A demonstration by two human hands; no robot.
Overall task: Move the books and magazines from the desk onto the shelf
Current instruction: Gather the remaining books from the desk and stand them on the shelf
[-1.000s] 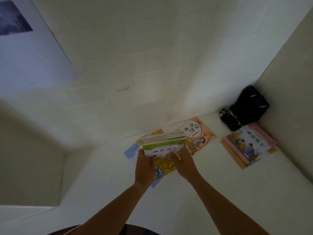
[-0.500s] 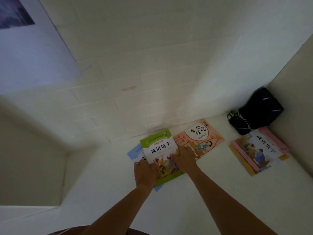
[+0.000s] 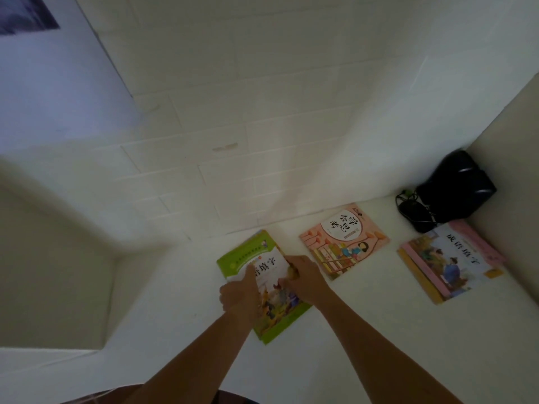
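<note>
Surface: a white table [image 3: 364, 330] that meets a white tiled wall [image 3: 262, 112] at twelve o'clock and a pale side panel at three o'clock.
Green stack: a green-bordered book [image 3: 264, 282] lies flat, face up, on top of a small pile near the middle of the table; other covers' edges peek out at its far corner.
Left hand: the left hand [image 3: 240, 290] rests on the nine o'clock side of the green cover, fingers reaching forward over the white title patch; I cannot tell whether the fingers curl under the edge.
Right hand: the right hand [image 3: 304, 279] lies on the three o'clock side of the same cover, fingers bent and pressing down on it.
Pink book: a pink-covered book [image 3: 344, 239] lies flat at two o'clock from the green stack, just beside the right hand, apart from the stack.
Right pile: a further pile of books [image 3: 449, 259], topped by a pink-edged picture cover, sits at three o'clock near the side panel.
Corner: a black bag [image 3: 455, 188] with dark cords [image 3: 414, 211] sits in the far right corner, touching that pile's far edge.
Wall: a blurred picture [image 3: 26, 13] hangs at ten o'clock.
</note>
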